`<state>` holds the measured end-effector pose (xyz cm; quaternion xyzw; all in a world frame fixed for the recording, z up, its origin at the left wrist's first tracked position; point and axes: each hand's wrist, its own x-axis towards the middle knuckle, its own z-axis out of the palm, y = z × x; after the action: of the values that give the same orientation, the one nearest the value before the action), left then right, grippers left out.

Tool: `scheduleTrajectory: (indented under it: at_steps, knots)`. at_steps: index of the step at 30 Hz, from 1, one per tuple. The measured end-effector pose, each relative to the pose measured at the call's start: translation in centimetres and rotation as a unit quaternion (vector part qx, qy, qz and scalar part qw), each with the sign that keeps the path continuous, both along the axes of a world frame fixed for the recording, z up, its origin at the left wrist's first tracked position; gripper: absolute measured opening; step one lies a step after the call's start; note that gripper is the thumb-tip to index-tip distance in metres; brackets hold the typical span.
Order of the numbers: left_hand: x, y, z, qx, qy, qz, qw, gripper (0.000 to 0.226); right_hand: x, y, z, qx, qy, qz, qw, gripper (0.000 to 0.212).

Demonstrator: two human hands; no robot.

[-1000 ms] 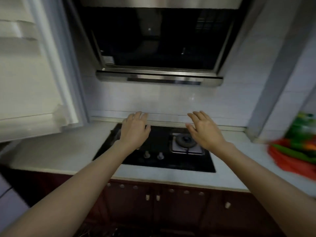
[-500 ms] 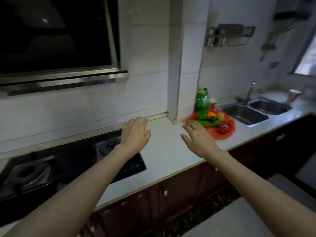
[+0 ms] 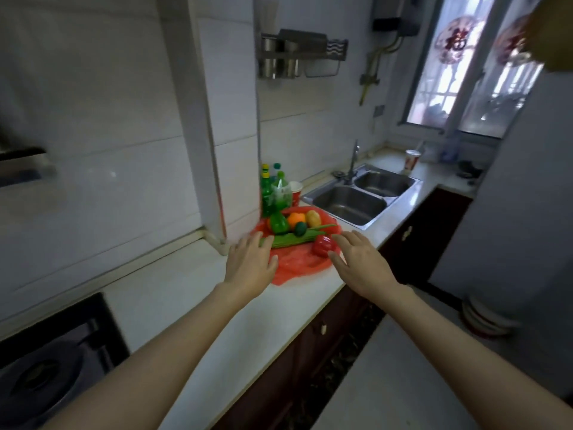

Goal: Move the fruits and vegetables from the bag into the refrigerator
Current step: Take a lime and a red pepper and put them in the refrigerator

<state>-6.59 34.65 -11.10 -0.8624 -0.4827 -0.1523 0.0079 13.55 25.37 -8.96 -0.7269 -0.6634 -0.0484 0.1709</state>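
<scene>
A red plastic bag (image 3: 297, 262) lies spread flat on the white counter (image 3: 186, 293) beside a wall pillar. On it sit a green bell pepper (image 3: 278, 222), an orange (image 3: 296, 218), a yellowish potato (image 3: 313, 218), a small dark green fruit (image 3: 300, 228), long green stalks (image 3: 297, 238) and a red bell pepper (image 3: 322, 245). My left hand (image 3: 249, 264) hovers open, palm down, at the bag's near left edge. With fingers spread, my right hand (image 3: 359, 262) is held just right of the red pepper. Neither holds anything. The refrigerator is out of view.
Green bottles (image 3: 273, 193) and a red-and-white cup (image 3: 295, 192) stand behind the bag. A double steel sink (image 3: 359, 198) with a tap lies to the right. A gas hob (image 3: 46, 361) occupies the lower left. Dark cabinets (image 3: 310, 352) run below the counter.
The view has swung right from the hob to the bag. Both hands, still open, have come up to the bag's near edge.
</scene>
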Motion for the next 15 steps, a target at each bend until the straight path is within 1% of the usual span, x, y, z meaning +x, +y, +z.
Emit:
scheduleTrajectory:
  at_steps: [5, 9, 15]
  knots:
    - [6.5, 3.8, -3.6, -0.026, 0.024, -0.031, 0.999, 0.048, 5.3, 1.9, -3.0, -0.037, 0.005, -0.047, 0.998, 0.048]
    - [11.7, 6.3, -6.2, -0.048, 0.028, -0.035, 0.998, 0.047, 10.3, 3.8, -6.0, -0.059, 0.029, -0.055, 0.996, 0.049]
    - [18.2, 9.7, -8.7, -0.081, 0.021, 0.02, 0.996, 0.048, 17.6, 8.2, -8.4, -0.079, 0.038, -0.016, 0.996, 0.049]
